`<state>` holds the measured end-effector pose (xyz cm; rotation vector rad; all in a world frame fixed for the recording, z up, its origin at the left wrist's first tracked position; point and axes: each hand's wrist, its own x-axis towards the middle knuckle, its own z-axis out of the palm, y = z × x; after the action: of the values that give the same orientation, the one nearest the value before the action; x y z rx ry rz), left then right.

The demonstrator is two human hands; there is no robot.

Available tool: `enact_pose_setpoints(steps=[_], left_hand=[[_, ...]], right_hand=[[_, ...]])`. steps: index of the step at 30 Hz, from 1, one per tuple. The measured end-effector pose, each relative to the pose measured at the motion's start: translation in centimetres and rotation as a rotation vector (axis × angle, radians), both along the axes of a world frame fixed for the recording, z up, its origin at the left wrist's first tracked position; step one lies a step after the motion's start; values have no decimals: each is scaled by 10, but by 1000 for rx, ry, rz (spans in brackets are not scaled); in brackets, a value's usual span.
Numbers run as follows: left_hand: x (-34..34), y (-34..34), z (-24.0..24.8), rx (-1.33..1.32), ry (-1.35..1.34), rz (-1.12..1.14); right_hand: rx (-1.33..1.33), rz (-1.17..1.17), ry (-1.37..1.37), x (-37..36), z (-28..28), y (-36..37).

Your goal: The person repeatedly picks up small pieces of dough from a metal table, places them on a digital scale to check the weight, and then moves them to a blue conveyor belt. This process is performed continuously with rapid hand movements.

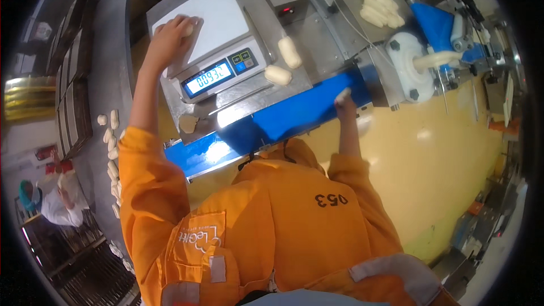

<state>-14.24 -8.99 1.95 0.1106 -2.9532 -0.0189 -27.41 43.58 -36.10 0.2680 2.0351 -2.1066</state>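
Note:
On the white pan (220,11) of a digital scale, my left hand (170,42) is curled over a pale dough piece (188,31), mostly hidden under the fingers. The scale's lit display (208,79) faces me. Above the right part of a blue conveyor belt (294,107), my right hand (346,107) is closed on a small pale dough piece (342,97). Two dough rolls, one upright (289,52) and one lying sideways (278,75), rest on the steel surface right of the scale.
More dough rolls (381,8) are heaped on a steel tray at the back right, beside a machine with a white round flange (405,62). Several dough pieces (113,147) line the steel table at left. A person in white (61,204) stands at far left.

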Motion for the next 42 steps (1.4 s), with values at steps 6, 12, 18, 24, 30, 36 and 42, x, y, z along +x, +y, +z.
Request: enact_pose_setpoints(steps=[6,12,18,24,30,36,42], left_hand=[[54,-14,9,633,204,187],[204,29,13,1942,1001,296],[387,44,-9,2195,1221,609],[687,-46,40,1696,1532,972],[580,-108,69,580,1675,1546],[328,-65,-78,444,1305,872],[116,-46,2,245,656,68]], right_hand=[[265,120,141,67,228,-66],[-292,512,140,69,375,-225],[149,576,862,109,369,-327],[109,891,855,206,321,-291],[213,1037,838,197,309,-260],[367,806,1001,191,312,-241],[483,504,715,130,298,-196]])
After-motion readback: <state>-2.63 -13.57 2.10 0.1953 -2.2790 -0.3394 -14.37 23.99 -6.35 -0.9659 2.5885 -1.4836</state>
